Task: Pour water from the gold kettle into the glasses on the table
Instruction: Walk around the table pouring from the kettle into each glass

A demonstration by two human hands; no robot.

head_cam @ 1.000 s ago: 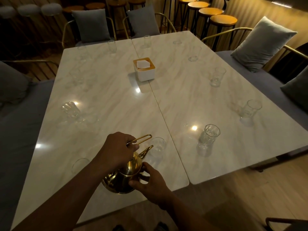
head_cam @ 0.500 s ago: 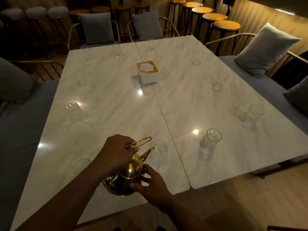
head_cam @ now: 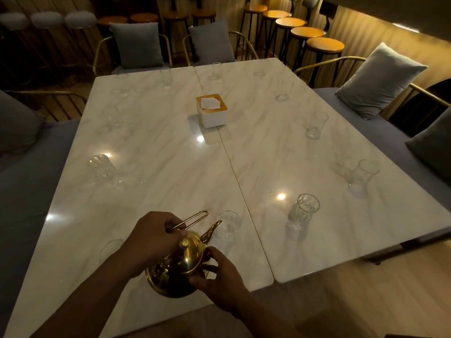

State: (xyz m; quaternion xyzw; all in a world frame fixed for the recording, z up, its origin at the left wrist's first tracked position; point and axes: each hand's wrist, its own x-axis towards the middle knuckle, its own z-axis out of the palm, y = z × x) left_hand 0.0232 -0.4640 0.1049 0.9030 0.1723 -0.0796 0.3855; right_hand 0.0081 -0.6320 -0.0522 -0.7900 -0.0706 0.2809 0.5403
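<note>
The gold kettle (head_cam: 175, 267) hangs over the near edge of the marble table (head_cam: 170, 172). My left hand (head_cam: 152, 236) grips its wire handle from above. My right hand (head_cam: 219, 281) cups the kettle's body on the right side. The spout points up and right, close to a clear glass (head_cam: 228, 226) just beyond it. Another glass (head_cam: 111, 248) stands left of my left wrist, partly hidden. More clear glasses ring the table, among them one at the near right (head_cam: 302, 213), one at the left (head_cam: 101, 167) and one by the right edge (head_cam: 363, 174).
A white tissue box with a wooden top (head_cam: 211, 113) sits at the table's middle, on the seam between the two tabletops. Grey benches with cushions (head_cam: 378, 79) flank both sides. Chairs and round stools (head_cam: 324, 45) stand beyond the far edge.
The kettle has tipped back so its lid knob now shows, and it sits slightly lower. Both hands keep their hold. The view has shifted a little, showing more of the far chairs.
</note>
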